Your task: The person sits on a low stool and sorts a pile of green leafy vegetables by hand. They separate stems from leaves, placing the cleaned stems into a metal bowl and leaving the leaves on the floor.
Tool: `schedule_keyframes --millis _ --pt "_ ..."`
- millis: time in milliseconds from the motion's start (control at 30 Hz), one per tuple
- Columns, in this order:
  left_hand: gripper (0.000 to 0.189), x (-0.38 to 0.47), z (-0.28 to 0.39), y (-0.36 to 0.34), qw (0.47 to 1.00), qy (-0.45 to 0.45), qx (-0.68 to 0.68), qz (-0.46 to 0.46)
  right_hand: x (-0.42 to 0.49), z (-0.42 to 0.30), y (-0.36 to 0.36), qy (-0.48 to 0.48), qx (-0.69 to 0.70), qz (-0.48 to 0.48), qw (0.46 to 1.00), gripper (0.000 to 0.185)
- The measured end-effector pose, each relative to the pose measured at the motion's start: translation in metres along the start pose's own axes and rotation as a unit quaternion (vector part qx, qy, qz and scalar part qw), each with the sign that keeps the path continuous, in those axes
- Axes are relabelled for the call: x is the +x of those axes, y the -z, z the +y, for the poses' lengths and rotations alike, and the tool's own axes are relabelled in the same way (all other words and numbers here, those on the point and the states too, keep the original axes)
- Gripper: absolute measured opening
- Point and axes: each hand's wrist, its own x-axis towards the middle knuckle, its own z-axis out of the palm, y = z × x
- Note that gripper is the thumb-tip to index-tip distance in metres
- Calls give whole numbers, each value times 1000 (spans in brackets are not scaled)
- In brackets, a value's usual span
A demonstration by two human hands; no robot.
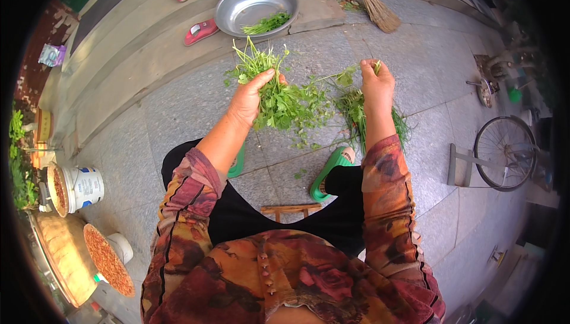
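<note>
My left hand (253, 94) grips a bunch of leafy green herbs (280, 103) that look like coriander, its pale stems pointing away from me. To the right, my right hand (377, 84) pinches a thin sprig (345, 76) between thumb and fingers. Beneath that hand and wrist lies a pile of greens (354, 108) with long, thin stalks, partly hidden by my forearm. Loose leaves (307, 134) are scattered on the stone paving between the hands. Beyond the left hand, a wide metal basin (247, 1) holds a small bundle of green stems (267, 24).
A straw broom (376, 7) leans by the step. Red shoes (202, 32) lie near the basin. My feet wear green slippers (327, 174). At left stand a white bucket (87, 190) and round trays of reddish bits (109, 259); at right, a bicycle wheel (503, 152).
</note>
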Motion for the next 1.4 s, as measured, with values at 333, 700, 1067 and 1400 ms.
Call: schedule_keyframes --millis 333,700,1067,1400 --pt "27 0 -7 -5 997 -4 71 -19 -25 -34 -17 -96 231 -193 949 3" --pt "27 -4 -16 -22 995 19 81 -46 -36 -39 -32 -100 268 -250 925 3" --pt "25 -3 -13 -29 997 21 57 -46 -33 -37 -27 -5 121 -186 975 6" --pt "24 0 -20 -30 996 -7 94 -2 -40 -33 -35 -15 72 -208 975 9"
